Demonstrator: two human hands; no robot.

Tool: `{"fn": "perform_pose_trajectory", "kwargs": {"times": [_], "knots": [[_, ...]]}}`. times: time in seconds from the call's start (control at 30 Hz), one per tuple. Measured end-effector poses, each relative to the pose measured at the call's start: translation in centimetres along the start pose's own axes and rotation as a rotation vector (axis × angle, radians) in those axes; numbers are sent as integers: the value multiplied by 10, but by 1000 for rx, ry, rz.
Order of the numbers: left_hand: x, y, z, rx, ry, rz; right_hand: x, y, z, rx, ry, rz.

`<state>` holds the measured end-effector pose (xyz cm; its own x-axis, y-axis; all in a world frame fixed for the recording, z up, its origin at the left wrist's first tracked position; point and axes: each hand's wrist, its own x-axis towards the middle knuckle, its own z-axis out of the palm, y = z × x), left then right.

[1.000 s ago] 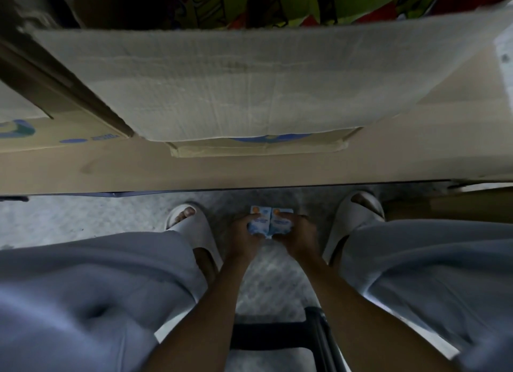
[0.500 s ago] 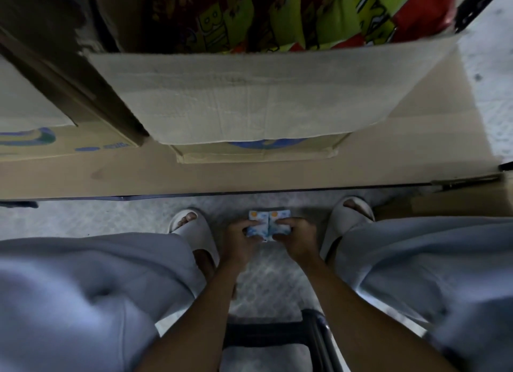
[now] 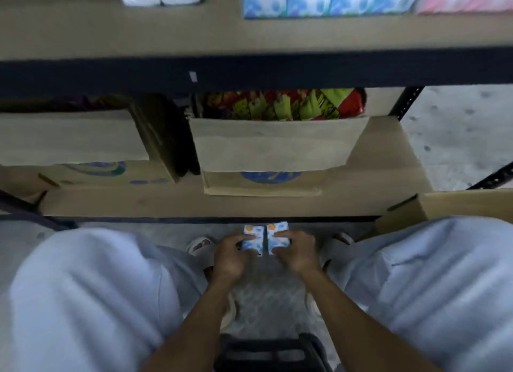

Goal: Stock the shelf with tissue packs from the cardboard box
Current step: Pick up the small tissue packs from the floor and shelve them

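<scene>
Head tilting up, upper shelf (image 3: 83, 30) now showing at frame top; left hand (image 3: 231, 257) and right hand (image 3: 298, 256) fingers still gripping tissue packs (image 3: 251, 239); placing likely nearing.

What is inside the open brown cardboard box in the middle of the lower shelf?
Glossy red, yellow and green packets are in the open brown cardboard box. Only their tops show; its front flap covers the rest.
</scene>
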<state>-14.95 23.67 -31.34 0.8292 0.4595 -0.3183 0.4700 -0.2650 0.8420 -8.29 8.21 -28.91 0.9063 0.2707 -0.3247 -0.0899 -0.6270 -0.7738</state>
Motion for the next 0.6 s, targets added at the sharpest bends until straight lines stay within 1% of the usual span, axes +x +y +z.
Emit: {"fn": "perform_pose_trajectory", "kwargs": {"times": [0.1,0.27,0.4,0.6], "knots": [[-10,17,-12,-27,74,104,-13,-20,-6,-28,33,-76],[-28,62,-48,-83,154,207,-39,-65,-23,33,114,-181],[-40,94,-79,-147,239,299,-53,-105,-35,64,168,-301],[-67,147,-133,-252,358,490,-76,-175,-56,71,273,-511]]}}
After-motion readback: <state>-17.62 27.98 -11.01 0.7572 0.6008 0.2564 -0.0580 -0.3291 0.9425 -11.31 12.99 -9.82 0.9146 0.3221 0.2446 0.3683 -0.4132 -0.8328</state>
